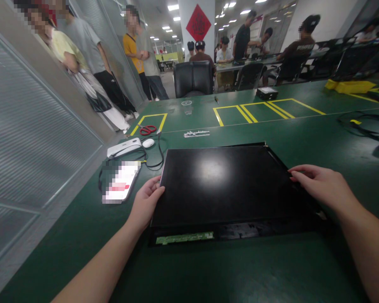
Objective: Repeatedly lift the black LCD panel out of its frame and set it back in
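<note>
A flat black LCD panel [221,189] lies over a slightly larger black frame [249,231], whose border shows at the right and front. A green circuit strip [185,238] runs along the near left edge. My left hand [147,200] is closed on the panel's left edge, thumb on top and fingers curled at the side. At the right edge my right hand [322,185] pinches with thumb and forefinger; whether it grips the panel alone or the frame too is hard to tell.
Left of the panel are a lit phone [121,183], a white power strip [124,147], a white mouse [148,143], cables and red scissors [148,130]. Beyond it stand a plastic cup [187,107] and white scraps [196,134]. Black cables [363,126] lie at right. People stand behind.
</note>
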Demonstrator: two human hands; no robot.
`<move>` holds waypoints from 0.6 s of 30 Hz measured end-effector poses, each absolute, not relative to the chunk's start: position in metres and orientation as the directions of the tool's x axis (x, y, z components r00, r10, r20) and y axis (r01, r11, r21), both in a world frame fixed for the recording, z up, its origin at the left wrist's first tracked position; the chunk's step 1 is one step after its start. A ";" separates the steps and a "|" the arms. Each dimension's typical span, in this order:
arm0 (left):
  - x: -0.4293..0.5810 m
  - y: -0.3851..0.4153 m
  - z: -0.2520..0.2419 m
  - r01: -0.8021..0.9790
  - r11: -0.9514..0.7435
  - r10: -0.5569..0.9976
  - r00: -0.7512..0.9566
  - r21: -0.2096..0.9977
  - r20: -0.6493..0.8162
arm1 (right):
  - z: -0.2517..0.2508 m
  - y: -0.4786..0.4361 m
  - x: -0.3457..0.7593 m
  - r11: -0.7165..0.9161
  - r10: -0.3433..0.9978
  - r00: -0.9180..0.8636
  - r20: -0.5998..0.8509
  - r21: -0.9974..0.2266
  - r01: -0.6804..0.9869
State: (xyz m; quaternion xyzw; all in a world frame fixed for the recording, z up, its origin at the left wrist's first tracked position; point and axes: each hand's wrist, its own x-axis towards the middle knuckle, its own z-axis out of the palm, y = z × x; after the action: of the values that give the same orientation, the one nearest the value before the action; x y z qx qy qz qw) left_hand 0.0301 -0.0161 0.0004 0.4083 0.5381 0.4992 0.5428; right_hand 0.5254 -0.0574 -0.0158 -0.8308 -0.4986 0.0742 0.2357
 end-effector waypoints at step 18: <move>0.031 -0.017 0.001 -0.116 0.174 0.982 -0.058 0.978 -0.181 | -0.007 -0.057 0.519 -0.430 0.860 0.506 0.065 -0.439 0.789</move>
State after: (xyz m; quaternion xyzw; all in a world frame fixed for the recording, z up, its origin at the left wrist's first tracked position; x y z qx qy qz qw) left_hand 0.0311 -0.0169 0.0010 0.4076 0.5307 0.4971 0.5523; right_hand 0.5187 -0.0574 -0.0072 -0.8414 -0.4899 0.0844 0.2118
